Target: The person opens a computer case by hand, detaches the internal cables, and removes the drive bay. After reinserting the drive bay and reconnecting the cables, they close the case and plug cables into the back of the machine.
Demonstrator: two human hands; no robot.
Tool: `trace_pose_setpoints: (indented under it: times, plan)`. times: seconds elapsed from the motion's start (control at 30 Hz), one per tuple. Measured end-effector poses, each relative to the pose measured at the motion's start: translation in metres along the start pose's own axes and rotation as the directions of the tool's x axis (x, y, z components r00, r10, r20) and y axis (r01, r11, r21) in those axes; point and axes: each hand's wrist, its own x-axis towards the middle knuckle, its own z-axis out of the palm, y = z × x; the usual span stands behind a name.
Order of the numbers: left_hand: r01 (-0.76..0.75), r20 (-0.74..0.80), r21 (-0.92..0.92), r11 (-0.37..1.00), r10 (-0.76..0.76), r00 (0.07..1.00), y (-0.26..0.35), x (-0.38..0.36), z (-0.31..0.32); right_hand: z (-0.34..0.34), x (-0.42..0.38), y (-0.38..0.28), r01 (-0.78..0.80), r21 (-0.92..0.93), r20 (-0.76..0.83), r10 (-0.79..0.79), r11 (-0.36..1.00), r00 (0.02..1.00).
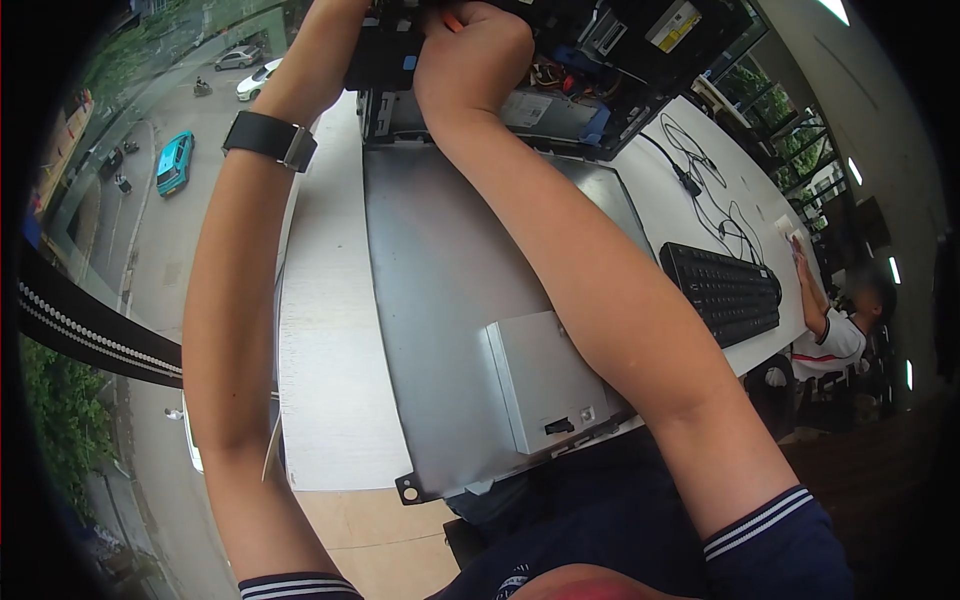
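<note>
An opened black desktop computer case [600, 75] lies at the top of the view, its wiring and metal frame exposed. My right hand [475, 60] reaches into it with the fingers closed; a bit of an orange object [452, 20] shows between them, the rest covered. My left hand [330, 50] is at the case's left edge, its fingers hidden behind the black parts and cut off by the frame. Below the case lies its bare metal side panel [440, 300]. On that panel, under my right forearm, rests a silver box-shaped drive [545, 370].
A black keyboard [722, 290] and tangled black cables [700, 165] lie on the white table [325, 350] to the right. Another person [835, 335] sits at the far right. On the left a window overlooks a street with cars.
</note>
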Motion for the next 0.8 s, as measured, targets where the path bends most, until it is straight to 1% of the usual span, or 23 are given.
trace_pose_setpoints:
  times: [0.07, 0.1, 0.2, 0.23, 0.27, 0.33, 0.37, 0.43, 0.47, 0.53, 0.6, 0.67, 0.7, 0.8]
  plan:
    - [0.053, -0.032, -0.003, 0.999, -0.053, 0.998, -0.007, 0.003, -0.005, 0.001, -0.001, 0.0, 0.046, 0.033, -0.028, -0.045, 0.998, 0.999]
    - [0.08, -0.048, -0.006, 0.997, -0.08, 0.996, -0.01, 0.004, -0.006, 0.002, -0.002, 0.001, 0.029, 0.016, -0.022, -0.029, 0.999, 0.999]
    - [0.096, -0.042, -0.012, 0.995, -0.096, 0.994, -0.009, 0.002, -0.007, -0.003, -0.001, -0.001, -0.004, -0.019, -0.006, 0.004, 1.0, 1.0]
    - [0.044, -0.056, -0.008, 0.999, -0.044, 0.997, -0.007, 0.001, -0.003, -0.006, -0.001, -0.002, -0.005, -0.009, 0.006, 0.005, 1.0, 1.0]
    - [0.035, -0.048, -0.003, 0.999, -0.035, 0.998, -0.009, 0.002, -0.006, -0.007, -0.001, -0.003, -0.004, 0.003, 0.02, 0.004, 1.0, 1.0]
    - [0.017, -0.028, -0.006, 1.0, -0.017, 0.999, -0.01, 0.004, -0.006, -0.008, 0.0, -0.001, 0.05, 0.009, 0.029, -0.051, 0.999, 0.998]
    - [0.039, -0.027, 0.019, 0.999, -0.038, 0.999, -0.007, 0.003, -0.004, -0.011, 0.0, 0.001, 0.079, 0.005, 0.035, -0.079, 0.997, 0.996]
    - [0.066, -0.035, 0.077, 0.995, -0.063, 0.997, 0.005, 0.001, -0.003, -0.02, 0.002, -0.002, 0.029, 0.064, 0.115, -0.036, 0.998, 0.993]
    - [0.031, -0.027, 0.094, 0.995, -0.029, 0.999, 0.004, 0.002, -0.003, -0.022, 0.003, -0.004, 0.002, 0.096, 0.158, -0.018, 0.995, 0.987]
    - [-0.018, -0.006, 0.126, 0.992, 0.019, 1.0, -0.001, -0.001, -0.005, -0.023, 0.004, -0.001, 0.043, 0.149, 0.16, -0.067, 0.988, 0.985]
    - [-0.003, 0.061, 0.029, 1.0, 0.001, 0.998, 0.002, 0.001, -0.009, -0.02, 0.005, 0.003, 0.058, 0.19, 0.155, -0.088, 0.98, 0.984]
    - [-0.028, 0.047, 0.009, 1.0, 0.028, 0.998, -0.001, 0.0, -0.004, -0.019, 0.006, 0.004, 0.046, 0.218, 0.149, -0.08, 0.975, 0.986]
    - [-0.062, -0.001, 0.041, 0.997, 0.062, 0.998, -0.005, -0.001, 0.003, -0.02, 0.007, 0.003, 0.017, 0.199, 0.16, -0.049, 0.98, 0.986]
    - [-0.026, -0.049, 0.045, 0.999, 0.028, 0.998, -0.011, -0.004, 0.0, -0.022, 0.007, 0.0, -0.046, 0.14, 0.178, 0.021, 0.989, 0.984]
